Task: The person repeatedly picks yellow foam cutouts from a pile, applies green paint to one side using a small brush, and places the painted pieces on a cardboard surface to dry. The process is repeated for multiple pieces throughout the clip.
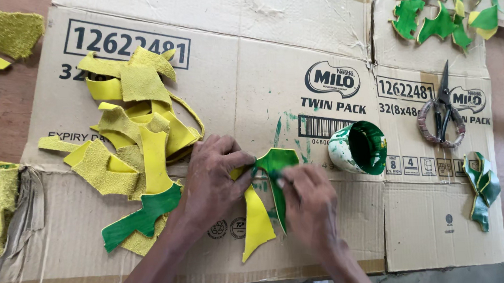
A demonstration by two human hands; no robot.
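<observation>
My left hand [213, 177] presses down on a curved yellow leather piece [257, 223] lying on the flattened cardboard [270, 44]. The piece is partly covered in green paint [280, 160] along its top and right side. My right hand [308, 204] rests on the painted side, fingers closed around something small that is hidden; I cannot tell what it is. A small white cup of green paint [359, 148] lies tipped on its side just right of my hands.
A pile of yellow leather cut-outs [135, 129] and one green-painted piece [139, 217] lie to the left. Scissors [442, 113] with wrapped handles lie at the right, a green piece [482, 189] below them. Several green pieces [439, 14] are at the top right. Yellow scraps [0, 209] lie at the left edge.
</observation>
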